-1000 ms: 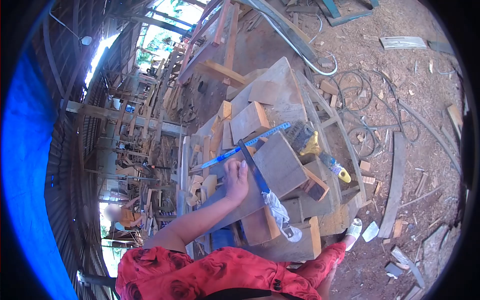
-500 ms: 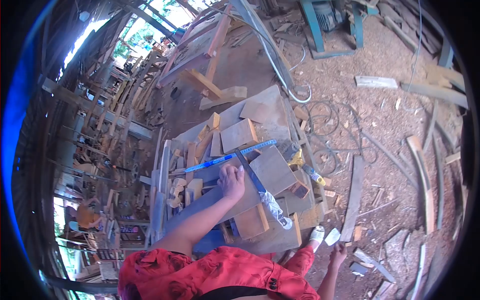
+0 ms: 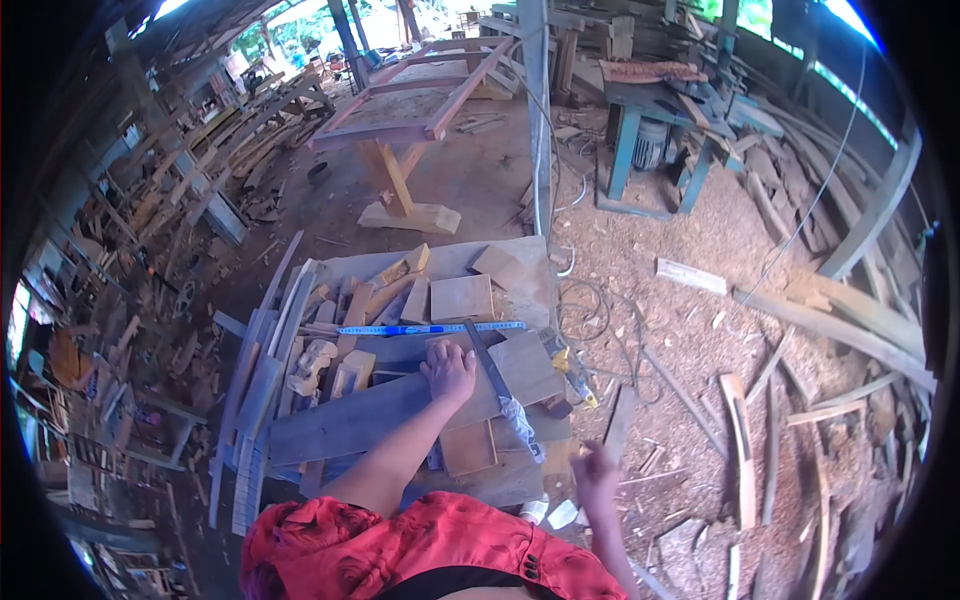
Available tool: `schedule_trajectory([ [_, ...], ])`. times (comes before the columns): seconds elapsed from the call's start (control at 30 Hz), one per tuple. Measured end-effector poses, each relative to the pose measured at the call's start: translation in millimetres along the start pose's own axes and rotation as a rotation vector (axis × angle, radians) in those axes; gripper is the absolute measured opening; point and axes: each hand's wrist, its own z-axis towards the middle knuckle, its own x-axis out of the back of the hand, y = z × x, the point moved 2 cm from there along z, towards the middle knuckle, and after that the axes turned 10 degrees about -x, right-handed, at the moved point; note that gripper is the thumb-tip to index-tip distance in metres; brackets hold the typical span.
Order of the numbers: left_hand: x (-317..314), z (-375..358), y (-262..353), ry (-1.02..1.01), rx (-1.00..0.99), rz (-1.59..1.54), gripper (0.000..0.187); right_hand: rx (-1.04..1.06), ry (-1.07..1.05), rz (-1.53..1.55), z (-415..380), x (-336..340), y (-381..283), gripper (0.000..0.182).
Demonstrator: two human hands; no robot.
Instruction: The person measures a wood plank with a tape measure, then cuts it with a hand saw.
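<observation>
So closest in is the red floral clothing [image 3: 430, 540], just this side of the long board [image 3: 345, 428], which I'll use as the reference point for everything. Right hand [image 3: 597, 470] is off to the right of that board, out past its end and well apart from it. It's pretty blurry, so I honestly can't tell if those fingers are closed or holding anything. Left hand [image 3: 448, 374] is down on top of the board near its far edge, fingers bent and slightly apart; can't tell whether the tips actually hook over the edge.

Right by that hand, a dark blade [image 3: 493, 371] lies slanted at the board's right end, its handle [image 3: 519, 424] wrapped in something whitish. To the left of the board there's a lumpy pale wood piece [image 3: 312, 366]. Just beyond the board is a blue measuring strip [image 3: 365, 330], then a squarish wood block [image 3: 460, 298] past that. Way farther out, straight beyond the board: a reddish table frame [image 3: 375, 132]. Beyond and to the right, a teal machine stand [image 3: 622, 155].
</observation>
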Motion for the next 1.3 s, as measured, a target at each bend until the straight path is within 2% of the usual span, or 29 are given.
schedule_trajectory([
  [0.03, 3.0, -0.3, 0.3, 0.01, 0.011, -0.017, 0.03, 0.046, -0.027, -0.177, -4.0, -6.1, -33.7, 0.03],
  [0.07, 6.2, -0.1, 1.0, -0.002, 0.011, -0.025, 0.03, 0.14, -0.045, -0.222, -3.6, -22.0, -34.7, 0.036],
  [0.1, 8.2, -0.4, 1.2, -0.017, 0.011, -0.03, 0.031, 0.066, -0.18, -0.315, -4.0, -35.5, -33.6, 0.046],
  [0.17, 9.2, -0.8, 0.7, -0.015, 0.016, -0.044, 0.031, 0.353, -0.136, -0.47, -6.6, -54.7, -37.6, 0.053],
  [0.37, 5.7, -1.9, -5.2, -0.001, 0.021, -0.081, 0.035, 0.34, -0.246, -0.603, 2.6, -78.3, -36.2, 0.068],
  [0.47, 5.6, -1.7, -6.6, 0.002, 0.029, -0.099, 0.037, 0.235, -0.282, -0.627, 10.5, -85.1, -40.9, 0.069],
  [0.67, 9.1, -1.4, -7.9, -0.025, 0.049, -0.135, 0.038, 0.224, -0.379, -0.72, 24.3, -101.2, -62.7, 0.073],
  [0.73, 8.3, -2.2, -8.4, 0.041, 0.039, -0.116, 0.037, 0.222, -0.41, -0.724, 30.0, -108.0, -60.7, 0.073],
  [0.83, 8.6, -1.6, -9.9, 0.013, 0.044, -0.118, 0.037, 0.204, -0.457, -0.73, 36.6, -115.1, -59.7, 0.073],
  [0.9, 7.9, -0.7, -10.3, -0.01, 0.061, -0.118, 0.037, 0.253, -0.412, -0.723, 39.4, -117.5, -57.9, 0.064],
  [0.93, 7.5, -0.8, -10.3, -0.005, 0.054, -0.116, 0.037, 0.245, -0.419, -0.727, 40.0, -118.5, -57.2, 0.064],
  [1.0, 6.1, -1.1, -11.0, -0.012, 0.051, -0.115, 0.037, 0.178, -0.389, -0.7, 43.6, -121.0, -57.6, 0.051],
  [1.17, 2.5, 0.8, -12.0, 0.014, 0.028, -0.079, 0.036, 0.06, -0.407, -0.711, 55.8, -125.9, -49.6, 0.045],
  [1.23, 4.2, 1.0, -9.5, 0.011, 0.022, -0.075, 0.033, 0.278, -0.289, -0.644, 59.7, -128.2, -45.9, 0.041],
  [1.3, 5.1, 1.9, -9.3, 0.036, 0.019, -0.062, 0.031, 0.236, -0.317, -0.614, 63.8, -127.8, -45.9, 0.039],
])
